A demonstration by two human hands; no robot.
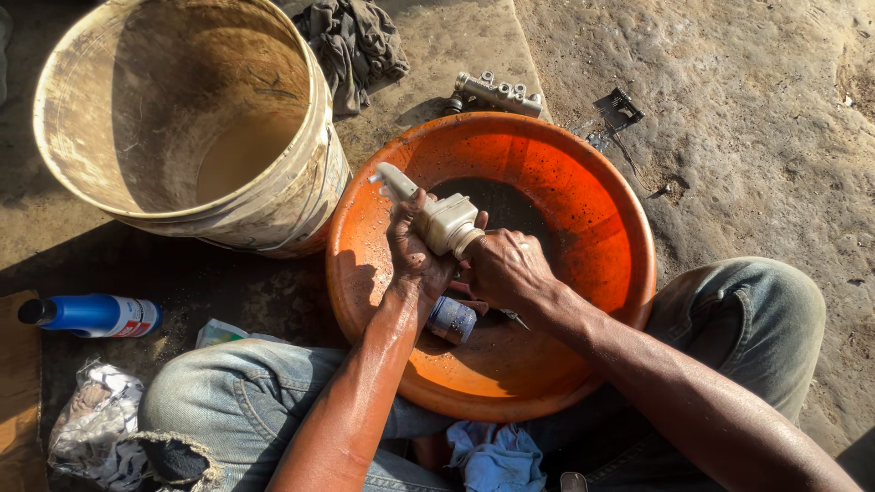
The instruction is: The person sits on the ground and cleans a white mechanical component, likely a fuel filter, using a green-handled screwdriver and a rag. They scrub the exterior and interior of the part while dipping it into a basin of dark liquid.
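Observation:
Over an orange basin (pixel 602 210) I hold a cream plastic reservoir part (pixel 444 220) with a spout pointing up-left. My left hand (pixel 415 251) wraps around its body from the left. My right hand (pixel 506 269) grips its lower right end, fingers closed against it. Both hands are wet. Under them, inside the basin, lies a small blue-grey can (pixel 452 319) in dark liquid.
A large dirty bucket (pixel 301 191) holding murky liquid stands upper left, touching the basin. A metal cylinder part (pixel 497 93) and a dark rag (pixel 355 41) lie beyond. A blue bottle (pixel 91 314) lies left; a blue cloth (pixel 497 456) sits between my jeans-clad knees.

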